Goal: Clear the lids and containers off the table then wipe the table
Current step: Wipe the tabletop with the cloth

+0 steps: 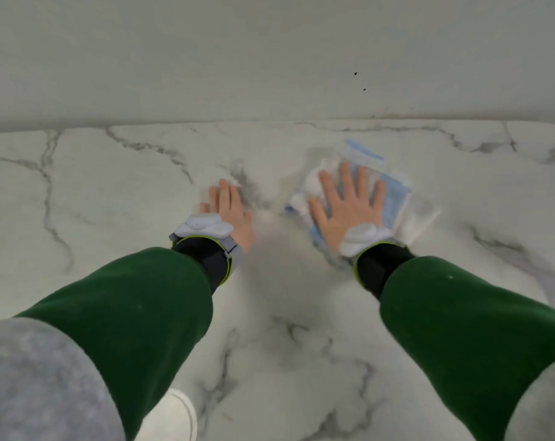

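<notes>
The cloth (397, 194) lies on the counter (110, 186) just right of the left hand (230, 210), which rests flat, fingers straight. The right hand (349, 206) presses it, fingers spread. Likely soft, light, apt to bunch: press mid-cloth with a flat palm.

The counter (110, 192) is showing a smooth, stone-look surface, white with grey veining, and is giving off only a soft sheen. At 12 o'clock, the wall (206, 58) is presenting a matt, pale painted finish carrying a few dark specks. At 2 o'clock, the cloth (395, 187) is appearing as soft white-and-blue fabric, too blurred to read its weave. The sleeves (126, 297) are showing matt green knit fabric. The wrist units (203, 224) are showing smooth white plastic on black fabric bands.
</notes>
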